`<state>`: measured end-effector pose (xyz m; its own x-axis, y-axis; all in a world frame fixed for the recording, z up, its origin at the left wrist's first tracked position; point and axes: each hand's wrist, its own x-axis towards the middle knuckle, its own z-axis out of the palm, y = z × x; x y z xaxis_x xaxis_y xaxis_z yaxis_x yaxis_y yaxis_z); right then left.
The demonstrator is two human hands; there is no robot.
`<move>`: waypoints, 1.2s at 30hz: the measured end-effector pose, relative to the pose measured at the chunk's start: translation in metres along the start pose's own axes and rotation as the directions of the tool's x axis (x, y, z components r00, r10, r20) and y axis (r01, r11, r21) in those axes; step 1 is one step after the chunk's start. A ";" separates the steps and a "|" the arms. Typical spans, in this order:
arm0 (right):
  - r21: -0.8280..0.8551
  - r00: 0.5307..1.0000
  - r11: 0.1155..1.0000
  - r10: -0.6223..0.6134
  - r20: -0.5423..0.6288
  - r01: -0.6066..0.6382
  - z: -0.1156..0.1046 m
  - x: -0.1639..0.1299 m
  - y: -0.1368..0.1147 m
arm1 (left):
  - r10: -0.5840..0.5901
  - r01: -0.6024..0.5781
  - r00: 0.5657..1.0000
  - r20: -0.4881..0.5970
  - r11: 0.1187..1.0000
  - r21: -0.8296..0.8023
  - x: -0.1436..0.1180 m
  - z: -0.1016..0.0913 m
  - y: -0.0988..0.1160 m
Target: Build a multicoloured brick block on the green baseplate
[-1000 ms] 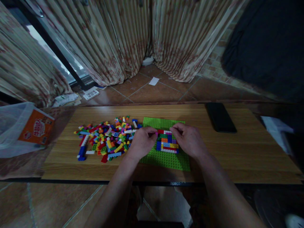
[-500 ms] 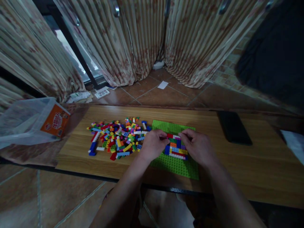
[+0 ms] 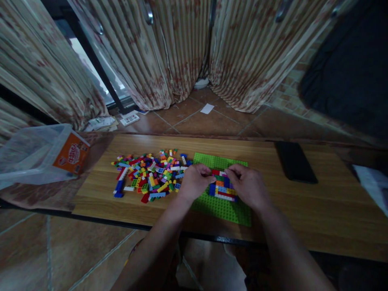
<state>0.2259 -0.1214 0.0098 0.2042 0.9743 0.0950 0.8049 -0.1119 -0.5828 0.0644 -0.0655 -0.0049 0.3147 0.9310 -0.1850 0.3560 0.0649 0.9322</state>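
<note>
Indoors, you bend both hands over a multicolored brick build (image 3: 223, 190) set on a green studded baseplate (image 3: 226, 212), which lies near the middle of the wood-grain tabletop (image 3: 281, 218). Your left hand (image 3: 196, 182) is at the build's upper left, thumb and forefinger drawn close together; whether a piece sits between those fingers, you cannot tell from this view. Your right hand (image 3: 250, 185) meets the upper right of the build with its fingers curled in and their tips near a white brick at the top edge; their exact gap and any grip are too small to tell. To your left spreads a pile of loose bricks (image 3: 154, 173), with a stretch of blue bricks (image 3: 119, 187) at its near left edge. A flat black device (image 3: 295, 161) rests to your right, while a clear plastic bin (image 3: 36, 155) bearing an orange label (image 3: 72, 153) stands beyond the tabletop's left end.
</note>
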 end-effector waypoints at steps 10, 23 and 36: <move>-0.011 1.000 1.000 -0.003 0.004 0.003 -0.002 -0.001 0.003 | 0.060 -0.047 0.978 0.202 0.997 -0.067 0.007 -0.011 -0.011; -0.006 1.000 1.000 0.009 0.027 -0.009 -0.001 -0.002 0.003 | 0.087 -0.093 0.989 0.117 0.995 0.043 0.000 -0.008 -0.005; -0.069 0.998 0.997 0.043 -0.051 -0.046 0.001 0.002 0.003 | 0.089 -0.101 0.994 0.063 0.971 0.216 -0.009 -0.002 0.000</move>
<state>0.2280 -0.1199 0.0073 0.2666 0.9574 0.1108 0.8312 -0.1703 -0.5293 0.0599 -0.0736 -0.0025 0.3997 0.9087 -0.1204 0.5040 -0.1082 0.8569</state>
